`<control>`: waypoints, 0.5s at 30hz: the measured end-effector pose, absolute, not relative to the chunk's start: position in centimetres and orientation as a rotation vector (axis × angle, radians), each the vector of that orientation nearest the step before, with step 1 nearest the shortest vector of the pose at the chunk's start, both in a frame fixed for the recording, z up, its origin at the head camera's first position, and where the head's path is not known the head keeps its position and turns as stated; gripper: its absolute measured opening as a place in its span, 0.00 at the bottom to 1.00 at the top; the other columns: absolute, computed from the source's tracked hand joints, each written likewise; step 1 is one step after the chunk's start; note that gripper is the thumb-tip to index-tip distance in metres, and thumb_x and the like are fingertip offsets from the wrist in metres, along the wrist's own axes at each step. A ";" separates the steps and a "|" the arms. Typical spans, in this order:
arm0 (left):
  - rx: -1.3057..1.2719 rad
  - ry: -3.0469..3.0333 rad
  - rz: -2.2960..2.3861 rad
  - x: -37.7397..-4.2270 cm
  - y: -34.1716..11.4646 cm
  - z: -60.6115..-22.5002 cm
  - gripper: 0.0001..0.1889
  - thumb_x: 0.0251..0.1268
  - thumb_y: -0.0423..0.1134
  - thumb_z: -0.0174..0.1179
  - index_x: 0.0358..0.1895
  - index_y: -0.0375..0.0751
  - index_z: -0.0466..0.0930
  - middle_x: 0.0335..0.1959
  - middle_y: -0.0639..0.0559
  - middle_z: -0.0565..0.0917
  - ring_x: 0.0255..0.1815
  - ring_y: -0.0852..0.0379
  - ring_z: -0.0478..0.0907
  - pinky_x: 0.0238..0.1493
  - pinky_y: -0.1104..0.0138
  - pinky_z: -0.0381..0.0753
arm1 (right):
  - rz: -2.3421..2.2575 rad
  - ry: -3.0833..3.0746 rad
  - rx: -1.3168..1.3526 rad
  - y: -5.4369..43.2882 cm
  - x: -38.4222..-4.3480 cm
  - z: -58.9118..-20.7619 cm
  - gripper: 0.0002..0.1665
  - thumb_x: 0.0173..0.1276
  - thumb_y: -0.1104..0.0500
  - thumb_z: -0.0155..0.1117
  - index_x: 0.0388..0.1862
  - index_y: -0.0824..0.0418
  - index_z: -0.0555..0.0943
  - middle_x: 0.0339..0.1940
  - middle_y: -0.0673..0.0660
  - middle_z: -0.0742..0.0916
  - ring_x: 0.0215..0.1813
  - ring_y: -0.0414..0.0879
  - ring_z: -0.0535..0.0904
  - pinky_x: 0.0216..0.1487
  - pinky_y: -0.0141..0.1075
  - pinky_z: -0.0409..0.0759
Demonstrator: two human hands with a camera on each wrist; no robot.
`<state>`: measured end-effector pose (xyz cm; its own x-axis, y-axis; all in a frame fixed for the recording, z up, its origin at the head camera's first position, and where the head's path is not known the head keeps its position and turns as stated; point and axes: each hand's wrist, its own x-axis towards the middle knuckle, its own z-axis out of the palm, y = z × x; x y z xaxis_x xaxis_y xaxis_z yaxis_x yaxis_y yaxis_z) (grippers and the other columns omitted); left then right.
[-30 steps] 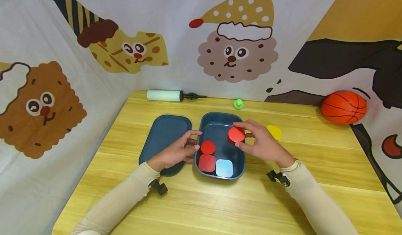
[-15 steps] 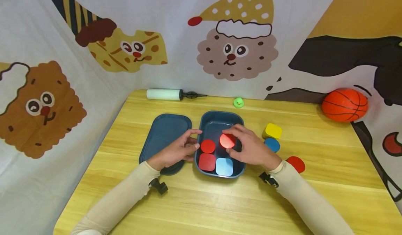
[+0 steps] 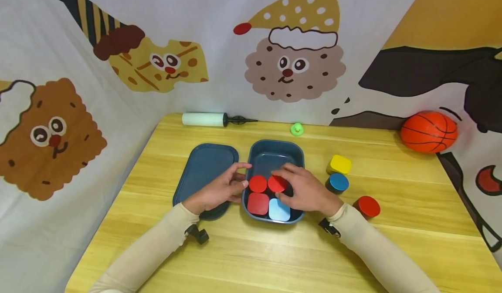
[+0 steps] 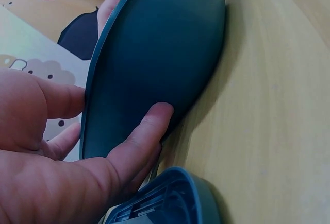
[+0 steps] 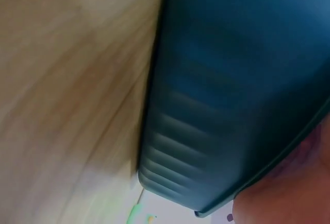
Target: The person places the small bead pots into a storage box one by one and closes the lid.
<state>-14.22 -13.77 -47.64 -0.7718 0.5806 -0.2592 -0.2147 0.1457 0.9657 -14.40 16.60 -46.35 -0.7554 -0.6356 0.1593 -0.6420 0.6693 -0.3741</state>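
A dark blue box (image 3: pixel 270 161) sits on the table with several blocks in its near half. My right hand (image 3: pixel 307 192) reaches over the right rim and pinches a red round block (image 3: pixel 276 183) between thumb and fingers. Left of that block is another red round block (image 3: pixel 258 183). Nearer the front edge lie a red square block (image 3: pixel 258 204) and a light blue square block (image 3: pixel 279 210). At the box's left side wall (image 4: pixel 154 49), my left hand (image 3: pixel 217 190) touches with its fingers fairly straight. The right wrist view shows mostly the box's outer wall (image 5: pixel 216 80).
A dark blue lid (image 3: pixel 204 166) lies left of the box, partly under the left hand. Right of the box stand a yellow block (image 3: pixel 340 164), a blue round block (image 3: pixel 337 183) and a red round block (image 3: pixel 367 206). Behind are a pump (image 3: pixel 205 119), green duck (image 3: pixel 296 129) and basketball (image 3: pixel 429 132).
My right hand has carried the red round block left and toward the front inside the box, beside the other red round block. The left hand has stayed at the box wall.
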 end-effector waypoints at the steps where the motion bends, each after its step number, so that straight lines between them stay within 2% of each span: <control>1: 0.350 1.820 1.691 -14.2 -13.8 -47.6 0.30 0.86 0.41 0.54 0.82 0.60 0.55 0.74 0.35 0.67 0.64 0.46 0.79 0.60 0.46 0.86 | 0.632 -2.856 1.101 16.6 -14.4 -46.4 0.32 0.67 0.45 0.73 0.67 0.55 0.83 0.57 0.51 0.83 0.51 0.44 0.79 0.53 0.43 0.82; 9: 0.352 1.824 1.684 -14.2 -13.8 -47.6 0.31 0.86 0.40 0.53 0.83 0.57 0.54 0.74 0.35 0.67 0.65 0.46 0.79 0.59 0.47 0.86 | 0.578 -2.838 1.145 16.5 -14.1 -46.8 0.29 0.67 0.45 0.72 0.64 0.53 0.85 0.59 0.50 0.85 0.52 0.43 0.80 0.47 0.39 0.72; 15: 0.349 1.829 1.682 -14.4 -13.7 -47.6 0.31 0.86 0.41 0.53 0.83 0.57 0.53 0.72 0.35 0.68 0.63 0.48 0.79 0.58 0.48 0.87 | 0.609 -2.831 1.142 16.6 -14.3 -46.6 0.28 0.67 0.45 0.72 0.64 0.53 0.85 0.59 0.49 0.85 0.52 0.42 0.80 0.48 0.40 0.72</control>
